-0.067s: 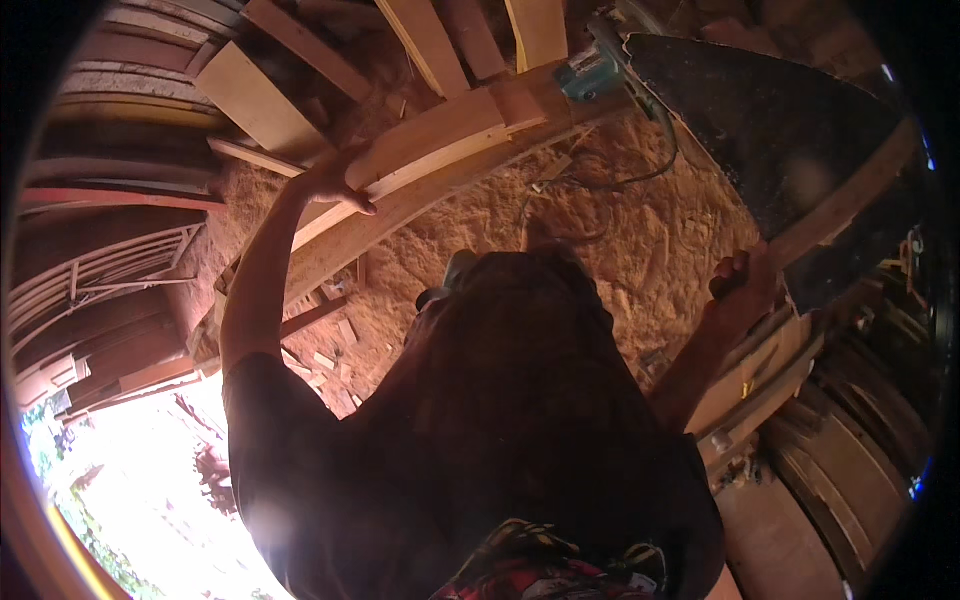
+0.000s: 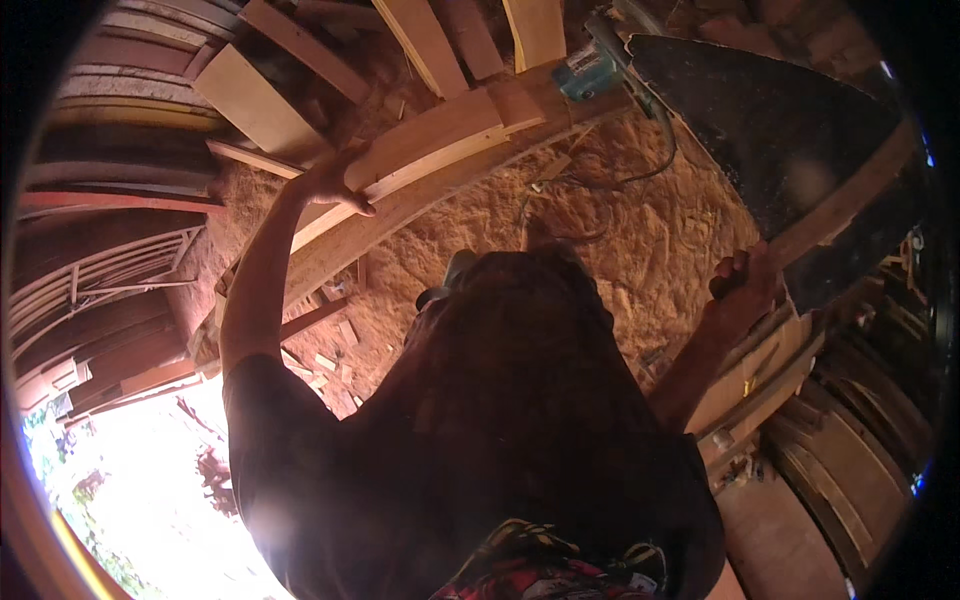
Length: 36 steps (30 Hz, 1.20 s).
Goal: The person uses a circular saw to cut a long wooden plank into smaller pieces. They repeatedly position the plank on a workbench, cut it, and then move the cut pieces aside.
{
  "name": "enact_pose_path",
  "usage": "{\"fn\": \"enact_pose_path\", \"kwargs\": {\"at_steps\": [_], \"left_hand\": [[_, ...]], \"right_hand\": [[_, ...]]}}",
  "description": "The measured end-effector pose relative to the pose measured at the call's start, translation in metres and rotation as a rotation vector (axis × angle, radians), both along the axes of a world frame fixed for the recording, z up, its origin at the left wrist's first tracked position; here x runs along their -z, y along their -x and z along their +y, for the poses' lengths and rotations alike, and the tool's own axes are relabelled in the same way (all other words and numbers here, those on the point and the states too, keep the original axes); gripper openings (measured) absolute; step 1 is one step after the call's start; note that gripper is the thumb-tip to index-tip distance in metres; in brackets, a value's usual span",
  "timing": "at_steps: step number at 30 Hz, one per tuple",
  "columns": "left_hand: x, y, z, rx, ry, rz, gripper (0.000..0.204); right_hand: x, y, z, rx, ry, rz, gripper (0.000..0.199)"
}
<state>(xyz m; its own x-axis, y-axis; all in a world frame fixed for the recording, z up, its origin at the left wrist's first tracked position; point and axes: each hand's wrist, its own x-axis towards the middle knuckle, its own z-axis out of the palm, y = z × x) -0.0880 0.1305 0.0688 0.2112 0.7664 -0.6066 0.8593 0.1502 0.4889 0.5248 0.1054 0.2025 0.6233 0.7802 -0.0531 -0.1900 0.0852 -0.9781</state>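
My left hand [image 2: 332, 187] grips a light wooden plank [image 2: 430, 148] near its left end, with the thumb over the near edge and the fingers on the far side. The plank lies along a longer wooden beam [image 2: 385, 212]. Over on the right, my right hand [image 2: 745, 282] is closed around the lower end of a narrow wooden strip [image 2: 850, 200]. That strip slants up across a dark panel [image 2: 740, 110]. A teal power tool [image 2: 592, 75] sits on the beam past the plank's right end; the dark panel stands beside it.
Sawdust [image 2: 660, 230] covers the ground, with a cable [image 2: 640, 178] and small wood offcuts [image 2: 325, 362] on it. Several loose boards [image 2: 255, 100] lie beyond the beam. Stacked timber [image 2: 840, 470] stands at the lower right. Bright daylight enters at the lower left.
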Motion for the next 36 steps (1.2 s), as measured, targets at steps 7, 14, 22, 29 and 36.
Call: {"fn": "enact_pose_path", "kwargs": {"at_steps": [7, 14, 22, 29, 36], "left_hand": [[-0.004, -0.006, 0.007, -0.069, 0.101, 0.015, 0.145], [0.036, -0.022, -0.027, 0.025, -0.310, 0.330, 0.156], [0.067, -0.047, -0.056, -0.126, -0.397, 0.415, 0.151], [0.056, -0.009, -0.028, -0.208, -0.297, 0.215, 0.130], [0.016, -0.037, -0.018, -0.163, -0.312, 0.503, 0.128]], "right_hand": [[0.013, -0.005, 0.007, 0.053, 0.029, 0.055, 0.011], [0.001, 0.007, 0.012, 0.051, 0.160, 0.030, 0.022], [0.007, -0.002, 0.018, -0.046, 0.098, 0.031, 0.020], [0.002, -0.001, 0.020, -0.021, 0.075, 0.019, 0.022], [0.009, -0.024, 0.015, 0.056, 0.079, 0.031, 0.014]]}}
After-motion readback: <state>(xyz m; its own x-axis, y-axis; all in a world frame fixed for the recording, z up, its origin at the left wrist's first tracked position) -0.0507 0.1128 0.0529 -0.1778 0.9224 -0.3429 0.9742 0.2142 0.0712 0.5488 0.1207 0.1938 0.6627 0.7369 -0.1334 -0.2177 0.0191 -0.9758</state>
